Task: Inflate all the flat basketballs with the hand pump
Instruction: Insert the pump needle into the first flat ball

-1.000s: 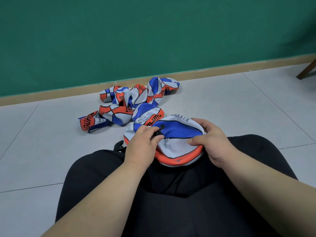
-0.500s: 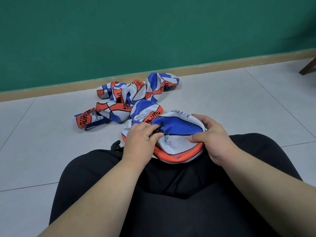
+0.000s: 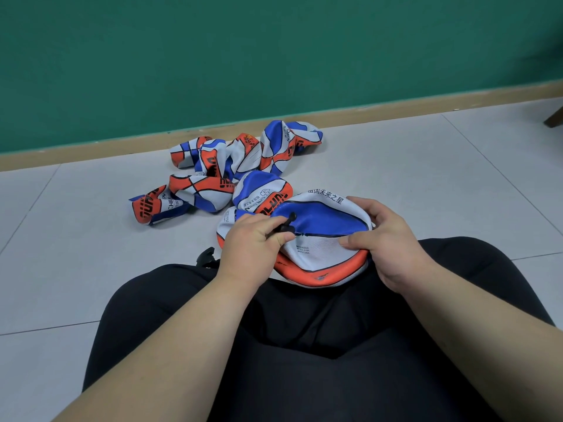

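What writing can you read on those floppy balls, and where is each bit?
"祖国未来之星": upper rim of the held basketball.
Small print on its white panel: too small to read.
"CHIL", cut off: leftmost flat basketball.
Big black letters on orange panels in the pile: creased, unreadable.

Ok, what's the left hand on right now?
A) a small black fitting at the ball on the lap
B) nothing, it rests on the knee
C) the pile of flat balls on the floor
A: the left hand pinches the black fitting against the flat basketball on the lap, while the right hand grips that ball's right edge.
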